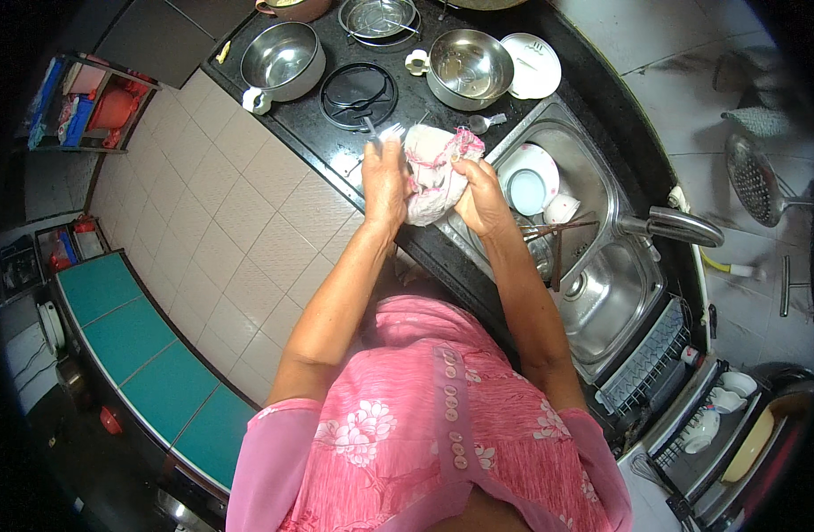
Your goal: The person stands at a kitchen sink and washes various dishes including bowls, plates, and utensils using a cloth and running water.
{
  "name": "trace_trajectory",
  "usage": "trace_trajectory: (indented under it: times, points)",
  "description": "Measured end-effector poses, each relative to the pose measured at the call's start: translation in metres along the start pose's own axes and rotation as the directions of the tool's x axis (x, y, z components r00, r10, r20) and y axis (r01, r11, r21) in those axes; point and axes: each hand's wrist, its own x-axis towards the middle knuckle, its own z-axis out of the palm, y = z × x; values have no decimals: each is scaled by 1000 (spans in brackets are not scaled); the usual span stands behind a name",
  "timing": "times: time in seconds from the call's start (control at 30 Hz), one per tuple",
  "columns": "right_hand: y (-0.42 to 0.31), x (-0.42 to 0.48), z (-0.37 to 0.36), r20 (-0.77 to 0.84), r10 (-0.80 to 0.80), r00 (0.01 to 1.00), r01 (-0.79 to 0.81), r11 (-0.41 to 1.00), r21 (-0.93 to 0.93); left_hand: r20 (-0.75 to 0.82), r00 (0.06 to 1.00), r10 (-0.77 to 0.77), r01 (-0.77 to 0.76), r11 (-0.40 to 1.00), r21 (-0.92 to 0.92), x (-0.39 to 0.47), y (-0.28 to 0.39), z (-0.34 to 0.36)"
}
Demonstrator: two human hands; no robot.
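My left hand (pixel 385 186) grips metal cutlery, with the tines of a fork (pixel 392 131) showing above the fingers. Whether a second piece is in the grip I cannot tell. A white cloth with pink edging (pixel 435 176) is bunched between both hands, and my right hand (pixel 481 198) pinches it with the thumb on top. Both hands are over the front edge of the black counter (pixel 300 130). Just beyond them are a black round lid (pixel 358 96) and a small spoon (pixel 485 123).
Two steel pots (pixel 284 60) (pixel 470 70) and a white lid (pixel 532 65) stand at the back. On the right, the double sink (pixel 600 166) holds a white bowl (pixel 546 166), a cup (pixel 561 208) and chopsticks (pixel 556 229). The faucet (pixel 673 226) juts over it. Beside it is a dish rack (pixel 646 359).
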Motion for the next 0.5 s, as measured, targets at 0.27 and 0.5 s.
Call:
trace_trajectory:
  times: [0.27, 0.5]
  points:
    - [9, 5, 3, 267, 94, 959, -174, 939, 296, 277, 914, 295, -397, 790, 467, -9, -23, -9]
    - [15, 12, -3, 240, 25, 970, -112, 927, 358, 465, 860, 211, -500, 535, 681, -5, -17, -19]
